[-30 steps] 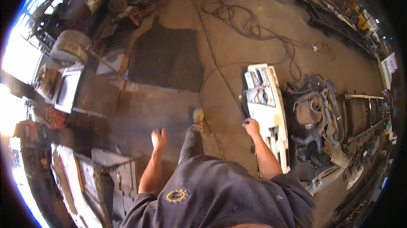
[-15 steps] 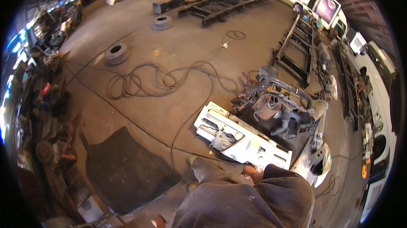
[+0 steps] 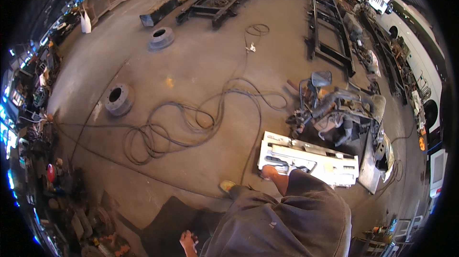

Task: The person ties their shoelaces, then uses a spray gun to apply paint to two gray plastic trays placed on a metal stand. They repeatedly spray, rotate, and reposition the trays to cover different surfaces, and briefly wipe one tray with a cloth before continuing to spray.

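My left hand (image 3: 188,240) hangs low beside my body, over the dark sheet (image 3: 167,221) on the floor. Its fingers are loosely bent and apart, with nothing visible in them. Ahead of me on the right, my right hand (image 3: 269,172) overlaps the left end of a long white vehicle panel (image 3: 330,167) in the picture. Those fingers curl downward and are partly hidden; whether they touch the panel or hold anything, I cannot tell. Close behind the panel lies a heap of vehicle parts (image 3: 334,116) with hoses and a mirror. My shoe (image 3: 227,186) shows below the dark clothing.
A long black cable (image 3: 210,125) lies looped across the floor ahead. Two drum-shaped metal parts (image 3: 119,99) stand at the left. Black ladder-like vehicle frames (image 3: 330,32) lie farther off. Machine parts (image 3: 52,176) crowd the left edge, and a white vehicle (image 3: 425,75) stands at the right.
My view has shifted, so the white panel and the parts heap sit farther right. The dark sheet has slid toward the lower edge. My left hand shows more fully, and my right hand appears higher.
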Demonstrator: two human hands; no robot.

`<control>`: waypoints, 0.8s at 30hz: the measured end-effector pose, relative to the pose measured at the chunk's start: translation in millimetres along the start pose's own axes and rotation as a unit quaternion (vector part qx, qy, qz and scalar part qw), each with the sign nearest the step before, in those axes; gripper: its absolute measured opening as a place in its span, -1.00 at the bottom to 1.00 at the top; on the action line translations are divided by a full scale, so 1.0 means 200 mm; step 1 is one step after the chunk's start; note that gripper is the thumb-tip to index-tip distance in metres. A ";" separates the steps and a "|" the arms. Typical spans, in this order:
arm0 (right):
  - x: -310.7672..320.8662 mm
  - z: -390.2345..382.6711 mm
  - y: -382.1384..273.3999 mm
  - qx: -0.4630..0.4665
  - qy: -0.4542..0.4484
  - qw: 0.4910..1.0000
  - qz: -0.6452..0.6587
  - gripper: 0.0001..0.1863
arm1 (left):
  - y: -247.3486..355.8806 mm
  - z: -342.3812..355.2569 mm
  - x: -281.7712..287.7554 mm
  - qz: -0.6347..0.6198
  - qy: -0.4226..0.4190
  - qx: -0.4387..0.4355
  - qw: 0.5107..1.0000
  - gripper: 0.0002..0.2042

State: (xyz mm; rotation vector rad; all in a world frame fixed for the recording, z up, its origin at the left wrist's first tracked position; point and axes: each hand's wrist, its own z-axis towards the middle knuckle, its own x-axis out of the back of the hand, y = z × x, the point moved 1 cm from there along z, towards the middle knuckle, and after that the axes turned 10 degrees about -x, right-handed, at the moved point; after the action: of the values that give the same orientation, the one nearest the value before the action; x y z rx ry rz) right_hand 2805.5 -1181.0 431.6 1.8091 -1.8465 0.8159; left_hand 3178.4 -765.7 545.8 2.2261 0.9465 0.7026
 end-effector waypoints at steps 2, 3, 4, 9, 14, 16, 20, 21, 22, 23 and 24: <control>0.33 0.18 -0.41 0.086 0.103 0.990 -0.033 -0.64 | 0.10 0.16 0.05 0.029 -0.001 0.042 0.999 -0.80; 0.50 0.23 -0.68 0.100 0.104 0.990 -0.007 -0.61 | 0.16 0.25 0.09 0.036 0.004 0.058 0.998 -0.79; 0.66 0.31 -0.91 0.121 0.113 0.986 -0.027 -0.60 | 0.21 0.35 0.11 0.041 0.007 0.073 0.996 -0.79; 1.08 0.68 -1.86 0.128 0.193 0.973 0.012 -0.60 | 0.48 0.96 0.30 0.037 0.004 0.093 0.995 -0.77; 0.91 0.75 -2.56 0.086 0.143 0.986 0.021 -0.56 | 0.87 1.57 0.66 0.017 0.018 0.078 0.997 -0.75; 0.71 0.74 -2.84 0.113 0.069 0.991 -0.024 -0.56 | 1.07 1.77 0.85 0.005 0.049 0.067 0.997 -0.75; 0.41 0.81 -3.38 0.196 0.004 0.979 -0.050 -0.65 | 1.42 2.23 1.29 -0.100 0.154 -0.100 0.978 -0.73; 0.31 0.91 -3.45 0.257 0.015 0.958 -0.125 -0.68 | 1.52 2.45 1.41 -0.125 0.176 -0.180 0.960 -0.73; 0.23 0.94 -3.50 0.177 -0.008 0.980 -0.085 -0.71 | 1.95 2.54 1.44 -0.037 0.084 -0.091 0.992 -0.73; 0.23 0.96 -3.67 0.129 -0.029 0.989 -0.066 -0.72 | 1.96 2.75 1.59 -0.019 0.140 -0.100 0.985 -0.76; 0.24 1.15 -3.66 0.167 -0.060 0.978 -0.110 -0.70 | 2.14 2.96 1.62 -0.014 0.085 -0.049 0.995 -0.73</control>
State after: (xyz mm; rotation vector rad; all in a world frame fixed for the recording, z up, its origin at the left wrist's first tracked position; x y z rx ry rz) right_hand 3553.1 -1352.8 377.2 2.2685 -1.6123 0.9965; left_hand 3956.6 -949.6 523.6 2.0887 1.0019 0.9184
